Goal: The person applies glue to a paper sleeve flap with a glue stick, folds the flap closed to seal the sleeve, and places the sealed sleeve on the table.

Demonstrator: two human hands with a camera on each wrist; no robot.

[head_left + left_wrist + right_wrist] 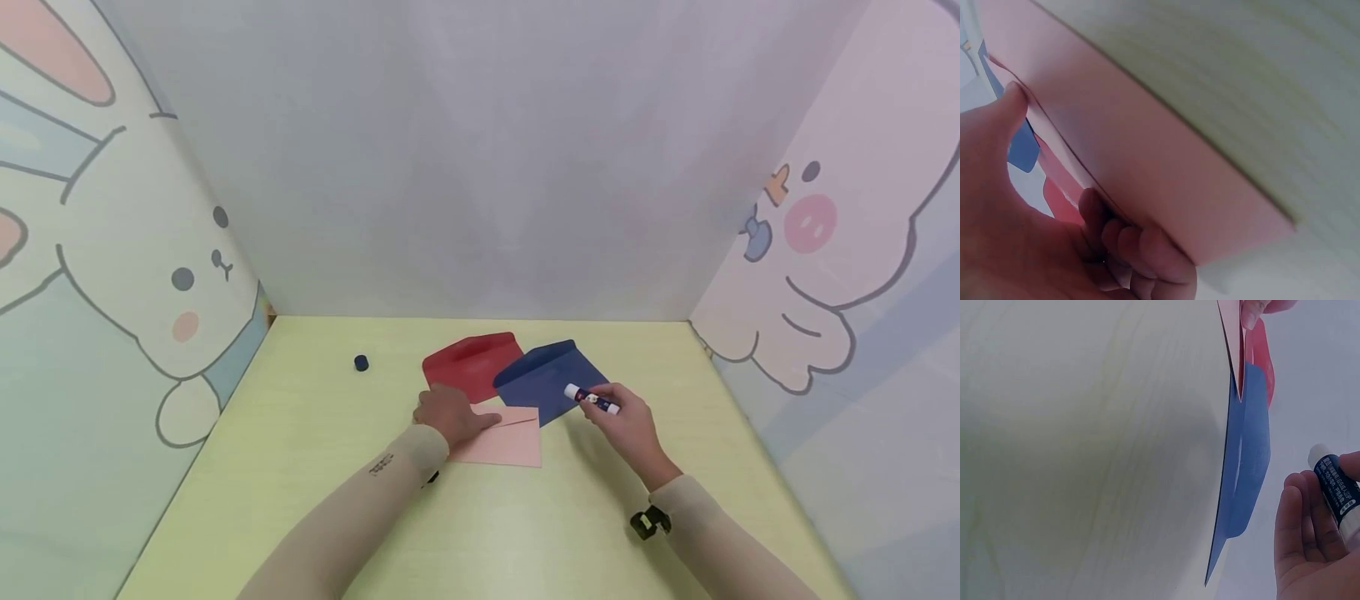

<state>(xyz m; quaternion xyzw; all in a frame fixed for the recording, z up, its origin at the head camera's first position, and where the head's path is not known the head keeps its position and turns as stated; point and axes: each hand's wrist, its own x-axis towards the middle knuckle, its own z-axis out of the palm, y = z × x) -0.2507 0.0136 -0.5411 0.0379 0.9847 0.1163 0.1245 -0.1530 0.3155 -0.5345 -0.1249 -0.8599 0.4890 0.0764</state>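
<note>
Two hands, well apart. Left hand [453,417], thumb and fingers spread, presses pink envelope [495,447] along its flap [517,413], flat on table [510,533]. Right hand [626,423] grips glue stick [592,400], raised near blue envelope [540,387]. Red envelope [468,371] behind left hand, partly under blue; dark cap [362,362] farther left.

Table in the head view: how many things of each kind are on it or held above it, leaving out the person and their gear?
Envelopes: 3 (pink envelope, red envelope, blue envelope)
Glue stick: 1
Small dark cap: 1
Total: 5
</note>
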